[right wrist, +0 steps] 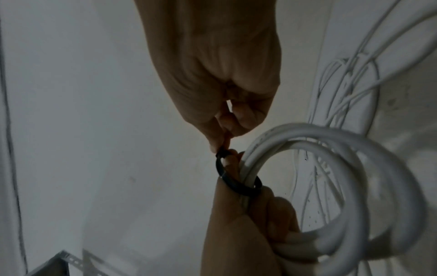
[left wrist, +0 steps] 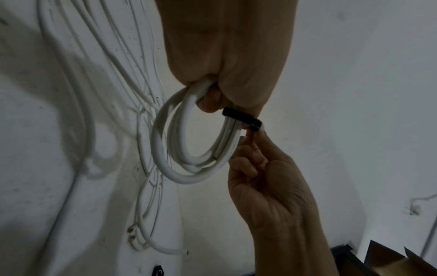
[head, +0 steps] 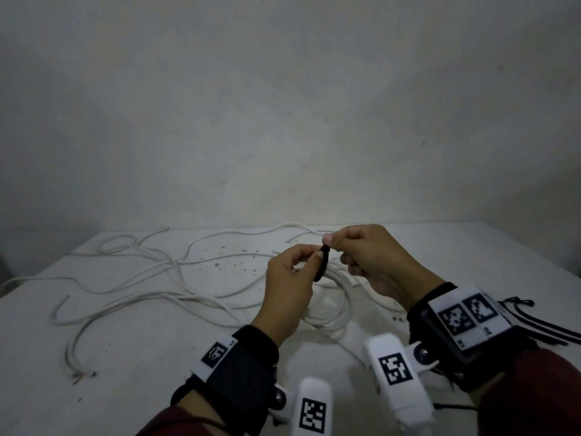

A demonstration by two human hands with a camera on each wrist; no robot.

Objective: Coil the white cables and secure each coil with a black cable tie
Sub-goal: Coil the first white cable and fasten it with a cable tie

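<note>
Above the white table (head: 132,398) my left hand (head: 309,262) grips a small coil of white cable (head: 334,313), with several turns bunched in its fingers. A black cable tie (head: 322,266) loops round the bunched turns beside the left thumb. My right hand (head: 330,243) pinches the tie's free end between thumb and forefinger. In the left wrist view the coil (left wrist: 163,149) hangs below the left hand (left wrist: 212,100), and the tie (left wrist: 242,119) crosses its strands. The right wrist view shows the tie (right wrist: 236,184) as a loose ring round the coil (right wrist: 354,168), with my right hand (right wrist: 220,147) at the tie's tip.
Loose white cables (head: 141,272) sprawl over the left and far part of the table, one with a stripped end (head: 82,375) near the front left. Spare black cable ties (head: 534,324) lie at the right, behind my right wrist. A plain wall stands behind the table.
</note>
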